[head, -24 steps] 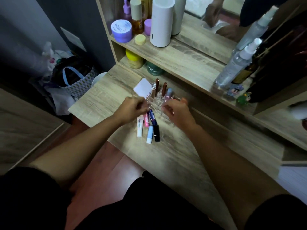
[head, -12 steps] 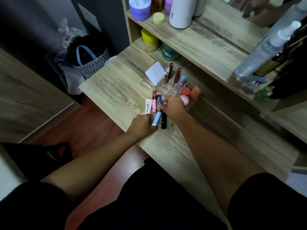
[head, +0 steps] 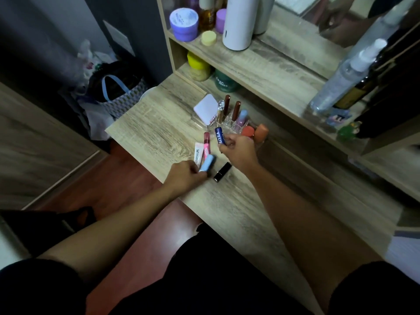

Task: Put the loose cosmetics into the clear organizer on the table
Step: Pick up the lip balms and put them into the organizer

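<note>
Two hands busy | right hand [head: 238,153] fingers pinched on dark blue balm stick [head: 220,135], just front of clear organizer [head: 236,125] | left hand [head: 185,176] closed on light blue tube [head: 208,163], nearer front | sticks probably light, rigid, slick; grip mid-barrel | black lipstick [head: 222,172] loose nearby

blue stick [head: 219,136]: "NIVEA" | white tube [head: 198,154]: "LIPS" | green jar [head: 223,83]: "Bliss"
</note>
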A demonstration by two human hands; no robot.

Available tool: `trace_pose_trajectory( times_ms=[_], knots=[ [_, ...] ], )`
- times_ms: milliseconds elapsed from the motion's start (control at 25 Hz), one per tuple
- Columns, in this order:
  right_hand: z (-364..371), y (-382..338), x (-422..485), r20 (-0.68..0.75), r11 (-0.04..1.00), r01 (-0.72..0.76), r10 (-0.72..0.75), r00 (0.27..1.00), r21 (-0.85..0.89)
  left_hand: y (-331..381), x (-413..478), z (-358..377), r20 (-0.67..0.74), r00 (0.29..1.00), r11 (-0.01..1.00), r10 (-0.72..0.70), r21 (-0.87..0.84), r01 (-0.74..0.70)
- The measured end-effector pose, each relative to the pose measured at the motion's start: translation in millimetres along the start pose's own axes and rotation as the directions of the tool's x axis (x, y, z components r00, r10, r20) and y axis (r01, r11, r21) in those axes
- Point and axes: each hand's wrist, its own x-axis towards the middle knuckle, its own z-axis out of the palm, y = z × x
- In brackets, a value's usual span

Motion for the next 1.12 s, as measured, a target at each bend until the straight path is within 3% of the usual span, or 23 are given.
trace_pose_trajectory(
  times_ms=[120, 240, 320, 440, 600, 760, 920, 1120],
  knots=[
    [-18.4, 0.4, -2.9, -0.055, 0.944, -0.013, 0.032, 0.998, 0.331, 9.4, 7.3, -18.5, 0.012, 1.000, 0.924, -0.001, -0.381, 0.005],
    [-33.3, 2.1, -4.0, -0.078, 0.917, 0.029, 0.002, 0.997, 0.397, 28.9, 23.4, -30.7, 0.077, 0.995, 0.731, 0.056, -0.683, 0.011],
    [-40.7, 3.9, -5.1, -0.094, 0.927, 0.046, -0.012, 0.995, 0.372, 40.6, 33.4, -35.4, 0.144, 0.983, 0.666, 0.111, -0.745, 0.034],
    [-48.3, 8.5, -6.7, -0.115, 0.933, 0.072, -0.033, 0.993, 0.353, 54.4, 46.2, -40.4, 0.146, 0.966, 0.751, 0.215, -0.656, -0.068],
    [-51.2, 10.0, -8.4, -0.211, 0.921, 0.099, -0.018, 0.977, 0.377, 69.4, 54.3, -47.5, 0.052, 0.954, 0.780, 0.294, -0.590, -0.208],
    [-49.6, 8.5, -7.0, -0.336, 0.925, 0.100, 0.031, 0.941, 0.367, 77.4, 63.7, -52.5, -0.088, 0.889, 0.841, 0.449, -0.294, -0.454],
    [-46.7, 6.9, -4.2, -0.380, 0.950, 0.093, 0.028, 0.925, 0.297, 81.8, 65.2, -55.4, -0.134, 0.825, 0.814, 0.549, -0.138, -0.564],
    [-44.5, 5.1, -1.5, -0.407, 0.986, 0.154, -0.115, 0.906, 0.065, 88.1, 73.7, -58.2, -0.144, 0.620, 0.635, 0.771, 0.229, -0.738]
  ],
)
